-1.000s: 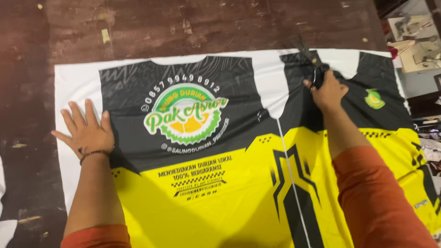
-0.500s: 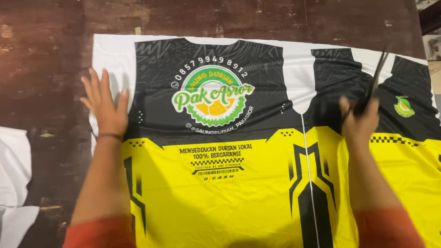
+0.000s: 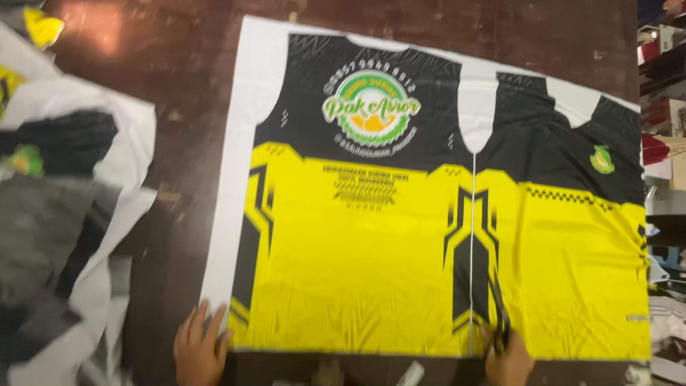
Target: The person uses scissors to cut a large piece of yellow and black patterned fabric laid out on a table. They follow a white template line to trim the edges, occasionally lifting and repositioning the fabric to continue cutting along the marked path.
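A large printed fabric sheet [image 3: 371,236] lies flat on the dark brown table [image 3: 179,64]. It shows two black and yellow shirt panels on white cloth, one with a round green and white emblem. My left hand [image 3: 200,350] rests spread on the sheet's near left corner. My right hand [image 3: 509,361] is at the near edge and grips dark scissors [image 3: 498,314], whose blades point up along the white line between the two panels.
A heap of white, black and grey printed fabric [image 3: 64,193] lies at the left of the table. Shelves with boxes [image 3: 661,86] stand past the table's right edge. A small white scrap [image 3: 411,373] lies at the near edge.
Both hands have pulled back from the upper part of the sheet to its near edge. The view has shifted so the whole sheet and the left fabric heap show.
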